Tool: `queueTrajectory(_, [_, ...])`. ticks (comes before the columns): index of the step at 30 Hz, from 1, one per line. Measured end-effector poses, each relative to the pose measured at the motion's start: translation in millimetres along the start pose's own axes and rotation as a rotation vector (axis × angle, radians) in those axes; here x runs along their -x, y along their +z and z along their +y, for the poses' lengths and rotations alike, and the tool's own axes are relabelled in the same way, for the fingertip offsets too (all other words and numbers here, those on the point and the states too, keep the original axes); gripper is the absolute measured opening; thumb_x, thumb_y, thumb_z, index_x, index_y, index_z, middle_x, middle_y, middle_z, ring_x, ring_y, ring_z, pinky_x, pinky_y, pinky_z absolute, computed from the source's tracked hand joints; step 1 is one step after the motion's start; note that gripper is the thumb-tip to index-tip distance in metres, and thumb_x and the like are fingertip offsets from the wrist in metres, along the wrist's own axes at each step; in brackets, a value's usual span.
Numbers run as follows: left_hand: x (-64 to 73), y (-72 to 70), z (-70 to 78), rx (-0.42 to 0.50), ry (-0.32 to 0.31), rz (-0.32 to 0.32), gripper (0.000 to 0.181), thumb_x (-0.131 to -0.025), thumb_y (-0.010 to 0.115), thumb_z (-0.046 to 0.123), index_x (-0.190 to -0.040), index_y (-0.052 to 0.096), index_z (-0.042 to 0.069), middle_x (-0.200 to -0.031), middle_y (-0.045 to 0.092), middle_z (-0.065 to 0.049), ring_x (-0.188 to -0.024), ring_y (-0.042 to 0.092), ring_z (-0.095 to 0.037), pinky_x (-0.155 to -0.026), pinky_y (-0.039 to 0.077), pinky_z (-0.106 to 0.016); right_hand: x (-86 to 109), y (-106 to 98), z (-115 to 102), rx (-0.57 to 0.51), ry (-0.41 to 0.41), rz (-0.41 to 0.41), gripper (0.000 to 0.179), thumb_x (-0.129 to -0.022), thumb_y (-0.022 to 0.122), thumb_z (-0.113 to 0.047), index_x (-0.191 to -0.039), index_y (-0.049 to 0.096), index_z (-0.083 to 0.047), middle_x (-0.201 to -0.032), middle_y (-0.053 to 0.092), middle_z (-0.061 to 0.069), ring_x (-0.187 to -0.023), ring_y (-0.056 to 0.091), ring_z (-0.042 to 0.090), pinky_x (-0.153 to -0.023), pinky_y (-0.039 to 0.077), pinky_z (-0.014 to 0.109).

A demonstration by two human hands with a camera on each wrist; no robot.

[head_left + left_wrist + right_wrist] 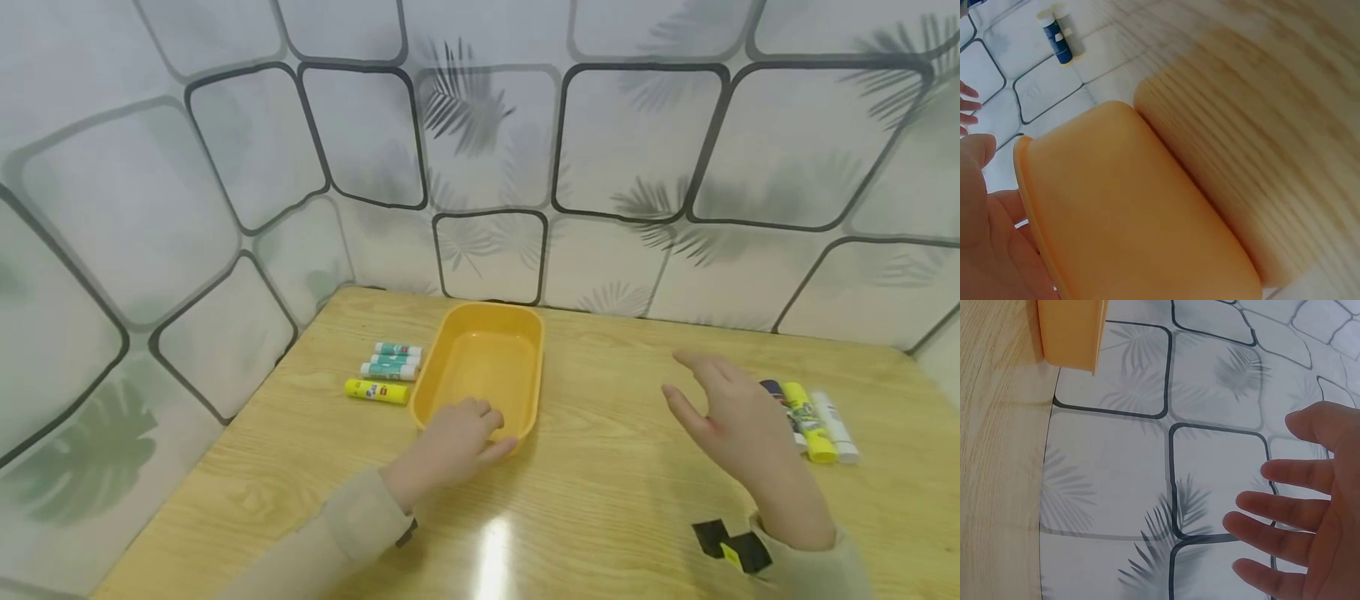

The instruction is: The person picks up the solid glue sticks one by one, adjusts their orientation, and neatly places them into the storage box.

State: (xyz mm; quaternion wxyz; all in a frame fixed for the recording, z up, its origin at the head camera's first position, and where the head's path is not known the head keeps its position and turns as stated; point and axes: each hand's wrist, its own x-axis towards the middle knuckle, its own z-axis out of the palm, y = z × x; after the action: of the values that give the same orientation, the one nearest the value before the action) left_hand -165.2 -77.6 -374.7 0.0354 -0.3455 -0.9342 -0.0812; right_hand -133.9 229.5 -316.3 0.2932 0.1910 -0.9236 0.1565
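A yellow plastic tray (480, 367) lies on the wooden table in front of me. Over its near rim hangs my left hand (461, 437), fingers bent loosely into the tray. The left wrist view shows that thumb (982, 150) apart from the tray's outer wall (1129, 212), with the fingers partly hidden behind the rim. My right hand (735, 417) hovers over the table at the right, holding nothing; its fingers (1279, 531) are spread in the right wrist view. Beside it lie a dark blue glue stick (772, 387), a yellow glue stick (810, 421) and a white glue stick (834, 425).
Left of the tray, three teal-and-white glue sticks (392, 372) lie side by side, with a yellow glue stick (377, 392) in front of them. A patterned wall covering (487, 167) rises behind the table (600, 500) and along its left side.
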Motion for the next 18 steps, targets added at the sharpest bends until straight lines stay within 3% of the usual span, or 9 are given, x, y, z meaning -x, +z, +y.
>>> queueTrajectory(4, [-0.4,2.6,2.2,0.033,0.001,-0.020,0.041,-0.091,0.040,0.045,-0.097,0.060,0.008,-0.083,0.054,0.000,-0.072,0.048,-0.013,-0.060,0.040,-0.026,0.2,-1.0,1.4,0.003,0.004,-0.008,0.040,-0.081,0.062,-0.020,-0.113,0.053,0.001,-0.104,0.057,0.021,-0.080,0.057,0.036,-0.056,0.044,0.046])
queueTrajectory(11, [-0.7,6.5,3.7,0.069,0.028,-0.011,0.034,-0.091,0.042,0.041,-0.080,0.057,0.013,-0.068,0.047,0.006,-0.063,0.044,-0.010,-0.056,0.037,-0.025,0.3,-2.5,2.9,0.014,0.033,-0.027,0.040,-0.083,0.060,-0.024,-0.114,0.053,0.000,-0.104,0.057,0.021,-0.074,0.058,0.035,-0.046,0.042,0.040])
queueTrajectory(18, [-1.5,10.2,4.1,0.049,0.024,-0.052,0.035,-0.091,0.042,0.041,-0.087,0.062,0.013,-0.072,0.054,0.004,-0.064,0.049,-0.010,-0.058,0.040,-0.026,1.3,-2.2,3.4,0.000,0.069,-0.074,0.040,-0.084,0.058,-0.025,-0.115,0.052,0.000,-0.105,0.055,0.022,-0.080,0.056,0.036,-0.052,0.043,0.045])
